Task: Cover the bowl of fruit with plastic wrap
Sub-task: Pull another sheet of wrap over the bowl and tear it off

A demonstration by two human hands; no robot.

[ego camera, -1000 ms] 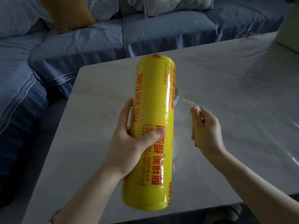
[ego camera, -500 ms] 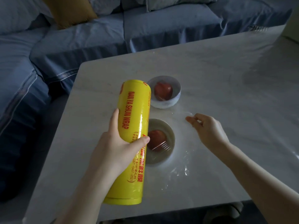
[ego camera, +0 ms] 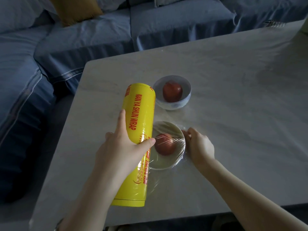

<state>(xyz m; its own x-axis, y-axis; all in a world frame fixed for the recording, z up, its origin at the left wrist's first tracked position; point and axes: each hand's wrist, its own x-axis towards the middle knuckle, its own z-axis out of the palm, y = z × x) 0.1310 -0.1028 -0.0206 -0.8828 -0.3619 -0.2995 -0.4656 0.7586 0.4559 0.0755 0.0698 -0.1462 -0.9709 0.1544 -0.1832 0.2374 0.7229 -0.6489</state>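
My left hand grips a big yellow roll of plastic wrap with red lettering, held low just left of the near bowl. That bowl is pale and holds a red fruit. A clear sheet of film stretches from the roll across the bowl's top. My right hand pinches the film's free edge down at the bowl's right rim. A second bowl, white, with another red fruit, stands uncovered just behind.
The bowls stand on a pale marble-look table; its left edge and near edge are close to the roll. A blue sofa with a mustard cushion wraps around the far and left sides.
The roll came down from upright in front of the camera to beside the near bowl. My right hand drew the film over the bowl and lowered it to the right rim.
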